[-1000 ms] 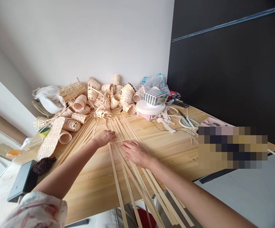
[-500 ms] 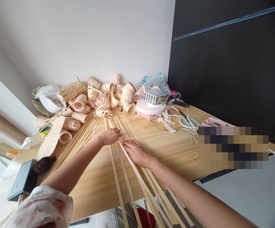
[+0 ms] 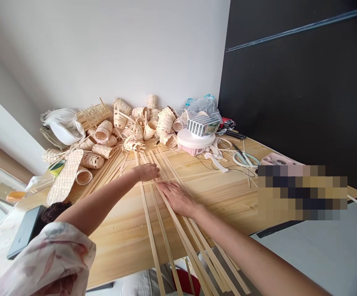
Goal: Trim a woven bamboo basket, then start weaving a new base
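Several long, pale bamboo strips (image 3: 150,230) run lengthwise over the wooden table and hang past its near edge. One thin bamboo strip (image 3: 196,176) lies crosswise over them, passing by both hands. My left hand (image 3: 148,172) is over the lengthwise strips, its fingers bent down and closed on a bamboo strip; the fingertips are partly hidden. Just to the right and nearer to me, my right hand (image 3: 178,198) rests palm down on the strips, its fingers stretched flat beside the crossing.
Woven bamboo cups (image 3: 164,123) are piled at the wall, with a flat woven piece (image 3: 65,176) and loose strips at left. A white turntable (image 3: 195,139) carries a box (image 3: 203,125). Scissors (image 3: 244,157) lie right. A dark grey box (image 3: 26,232) stands near left.
My left hand has shifted slightly right and away from me, its forearm now lying more crosswise. My right hand stays in nearly the same place on the strips.
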Motion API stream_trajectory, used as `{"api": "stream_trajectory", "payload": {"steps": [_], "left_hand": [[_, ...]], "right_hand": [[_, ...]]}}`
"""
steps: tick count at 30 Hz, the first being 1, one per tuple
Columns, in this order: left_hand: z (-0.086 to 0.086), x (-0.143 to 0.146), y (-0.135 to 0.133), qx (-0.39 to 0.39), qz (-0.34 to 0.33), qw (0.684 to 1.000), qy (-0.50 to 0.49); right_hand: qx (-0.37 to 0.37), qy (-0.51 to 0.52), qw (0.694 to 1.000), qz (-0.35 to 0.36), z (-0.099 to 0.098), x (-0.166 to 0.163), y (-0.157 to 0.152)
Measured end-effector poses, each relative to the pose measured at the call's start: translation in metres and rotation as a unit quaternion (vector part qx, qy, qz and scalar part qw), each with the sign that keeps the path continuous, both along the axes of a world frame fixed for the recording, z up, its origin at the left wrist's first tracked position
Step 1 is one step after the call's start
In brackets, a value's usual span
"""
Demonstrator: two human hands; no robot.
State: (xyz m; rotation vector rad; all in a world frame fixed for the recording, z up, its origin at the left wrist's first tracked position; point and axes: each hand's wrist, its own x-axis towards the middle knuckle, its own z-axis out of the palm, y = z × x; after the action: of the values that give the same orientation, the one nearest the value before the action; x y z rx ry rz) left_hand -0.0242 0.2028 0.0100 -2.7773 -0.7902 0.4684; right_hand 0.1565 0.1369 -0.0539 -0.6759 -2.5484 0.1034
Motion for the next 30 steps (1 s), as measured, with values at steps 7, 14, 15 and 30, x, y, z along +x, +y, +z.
{"api": "stream_trajectory", "payload": {"steps": [7, 14, 15, 30], "left_hand": [[0.001, -0.001, 0.009, 0.006, -0.006, 1.000, 0.006], [-0.003, -0.005, -0.001, 0.011, 0.004, 1.000, 0.006], [-0.003, -0.005, -0.001, 0.011, 0.004, 1.000, 0.005], [-0.012, -0.014, -0.020, 0.077, 0.029, 0.997, 0.000]], "right_hand": [[-0.001, -0.006, 1.000, 0.007, -0.001, 0.001, 0.001], [-0.001, -0.013, 1.000, 0.011, 0.003, 0.002, 0.000], [-0.001, -0.012, 1.000, 0.010, 0.003, 0.002, 0.000], [0.007, -0.015, 1.000, 0.005, 0.000, 0.001, 0.000]]}}
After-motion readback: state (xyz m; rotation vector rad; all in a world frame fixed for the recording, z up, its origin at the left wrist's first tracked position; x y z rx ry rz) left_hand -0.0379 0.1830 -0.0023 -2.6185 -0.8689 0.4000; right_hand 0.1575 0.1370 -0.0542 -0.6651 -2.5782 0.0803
